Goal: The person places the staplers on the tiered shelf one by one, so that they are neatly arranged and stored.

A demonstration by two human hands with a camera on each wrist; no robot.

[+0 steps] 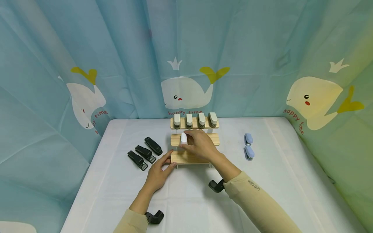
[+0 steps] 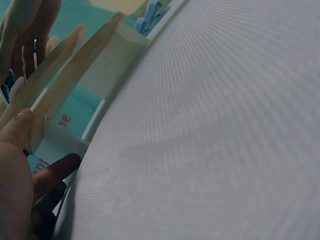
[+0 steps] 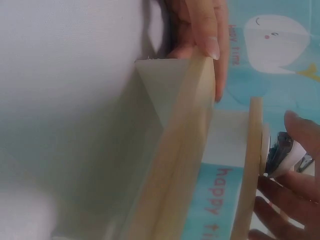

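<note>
A person seen from above works at a white-covered table (image 1: 186,207) with both hands on or near a small three-tier wooden stand (image 1: 189,158). The right hand (image 1: 201,144) pinches a white stapler (image 1: 183,138) between thumb and fingers, at the left part of the middle shelf (image 1: 214,139). The stapler stands roughly upright (the right wrist view shows its dark metal side close to the board, though I cannot tell whether its base rests fully on the wood). The left hand (image 1: 157,174) grips the left end of the lowest shelf, thumb at the front edge and fingers around the end.

On the top shelf (image 1: 183,123), four off-white staplers (image 1: 189,120) stand in a row, apart from one another. On the table left of the stand, three black staplers (image 1: 145,153) lie side by side at a slant. To the right, well apart from the stand, two blue staplers (image 1: 248,139) lie one behind the other. A light blue curtain (image 1: 256,48) printed with white whales and the words "happy time" hangs behind.
</note>
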